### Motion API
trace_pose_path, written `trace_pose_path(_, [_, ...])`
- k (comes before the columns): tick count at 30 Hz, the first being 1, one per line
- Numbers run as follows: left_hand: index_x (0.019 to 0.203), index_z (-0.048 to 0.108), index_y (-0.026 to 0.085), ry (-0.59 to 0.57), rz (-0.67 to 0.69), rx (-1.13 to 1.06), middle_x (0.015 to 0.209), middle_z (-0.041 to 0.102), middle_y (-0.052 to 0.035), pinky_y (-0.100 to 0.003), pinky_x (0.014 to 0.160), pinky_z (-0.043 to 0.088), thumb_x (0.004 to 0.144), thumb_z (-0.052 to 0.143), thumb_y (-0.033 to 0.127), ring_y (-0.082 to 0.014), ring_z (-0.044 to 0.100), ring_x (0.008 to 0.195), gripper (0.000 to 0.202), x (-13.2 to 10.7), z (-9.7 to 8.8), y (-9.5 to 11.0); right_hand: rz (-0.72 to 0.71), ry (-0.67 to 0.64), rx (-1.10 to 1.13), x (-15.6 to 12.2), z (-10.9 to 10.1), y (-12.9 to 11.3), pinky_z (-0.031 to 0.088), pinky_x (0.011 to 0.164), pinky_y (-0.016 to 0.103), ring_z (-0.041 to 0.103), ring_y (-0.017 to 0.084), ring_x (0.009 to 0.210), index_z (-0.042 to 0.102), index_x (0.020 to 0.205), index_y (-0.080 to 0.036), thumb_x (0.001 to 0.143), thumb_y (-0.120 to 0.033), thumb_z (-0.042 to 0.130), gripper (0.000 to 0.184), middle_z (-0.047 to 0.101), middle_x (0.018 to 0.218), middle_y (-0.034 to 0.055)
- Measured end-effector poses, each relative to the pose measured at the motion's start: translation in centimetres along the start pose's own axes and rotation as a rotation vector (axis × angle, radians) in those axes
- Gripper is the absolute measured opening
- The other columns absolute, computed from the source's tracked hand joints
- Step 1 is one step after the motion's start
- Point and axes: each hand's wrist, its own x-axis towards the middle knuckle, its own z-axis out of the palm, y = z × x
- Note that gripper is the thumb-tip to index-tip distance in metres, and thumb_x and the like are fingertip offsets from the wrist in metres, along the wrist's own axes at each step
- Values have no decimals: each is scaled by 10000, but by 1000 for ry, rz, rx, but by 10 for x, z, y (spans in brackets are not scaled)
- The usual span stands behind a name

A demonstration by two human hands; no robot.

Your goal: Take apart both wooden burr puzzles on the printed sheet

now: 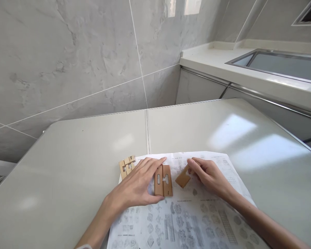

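Note:
My left hand (136, 181) spans two flat brown wooden puzzle pieces, its thumb at their near edge and fingertips at the far edge. The left one (158, 181) has an oval slot; the one beside it (167, 180) has a notched cut-out and a small mark near its lower end. They lie side by side on a printed paper sheet (160, 221). Pinched between the thumb and fingers of my right hand (206, 173) is another wooden puzzle piece (182, 177), tilted above the sheet. Beyond my left knuckles lie lighter wooden pieces (126, 165), one marked 3, partly hidden by the hand.
The sheet with small puzzle drawings rests on a glossy pale table (93, 148) with a seam down its middle. A grey tiled wall (93, 52) stands behind. To the right is a white counter (212, 64) with a glass-topped inset (282, 64).

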Motion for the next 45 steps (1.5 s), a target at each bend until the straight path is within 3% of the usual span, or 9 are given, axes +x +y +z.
trace_pose_path(7, [1612,311,356,56,40,-24,1502,558,-78,-520,1127,522,816,877,395,-336,520,1398,977,7,16,7,-57,-130,-206,-1,5,5,285,483,287,373,128,458,334,590,-246,1061,-586,478,597,479,498,-31])
trace_pose_path(10, [1597,328,357,66,62,-36,1492,566,-73,-515,1123,530,805,896,380,-327,527,1387,975,10,20,10,-34,-161,-225,-1,5,3,385,518,281,529,152,500,485,658,-241,1068,-525,501,499,631,581,-14])
trace_pose_path(13, [1587,344,359,71,72,-46,1494,567,-69,-509,1129,529,796,907,362,-321,526,1387,971,11,22,12,-27,-147,-243,-1,6,4,465,579,288,665,186,600,644,910,-249,1074,-475,511,309,737,695,-11])
trace_pose_path(18, [1585,351,343,94,78,-38,1489,572,-71,-504,1133,522,792,910,367,-324,537,1371,971,12,25,15,-128,-57,-406,-4,14,14,446,555,286,666,191,589,630,1135,-251,1101,-457,464,267,727,724,-12])
trace_pose_path(25, [1608,275,348,149,103,-25,1535,535,-86,-541,1179,449,800,915,433,-347,494,1414,1034,18,45,22,-315,50,-645,-8,23,18,310,492,275,661,183,609,627,1060,-229,1129,-365,397,276,748,877,55])
trace_pose_path(29, [1621,194,384,163,92,-50,1522,550,-102,-624,1166,412,768,918,540,-396,486,1410,1130,21,57,27,-319,76,-629,-7,25,20,300,493,275,680,185,616,615,1080,-224,1128,-308,375,259,771,915,68])
trace_pose_path(32, [1611,205,386,189,76,-61,1500,566,-95,-616,1160,423,781,916,503,-383,500,1388,1099,23,61,29,-307,85,-599,-7,24,22,321,506,274,671,181,581,604,1064,-233,1126,-287,354,264,772,848,45])
trace_pose_path(38, [1582,357,348,230,59,15,1478,584,-82,-526,1130,499,853,865,459,-342,517,1375,895,22,50,19,-274,71,-588,-7,23,21,335,510,283,698,204,601,587,1170,-231,1119,-294,375,228,795,891,44])
trace_pose_path(45, [1426,630,382,279,-50,277,1488,535,-89,-587,1103,490,991,702,445,-371,489,1382,445,14,18,-10,-285,72,-612,-7,23,22,318,505,291,653,195,545,590,1157,-232,1111,-312,383,226,770,803,20])
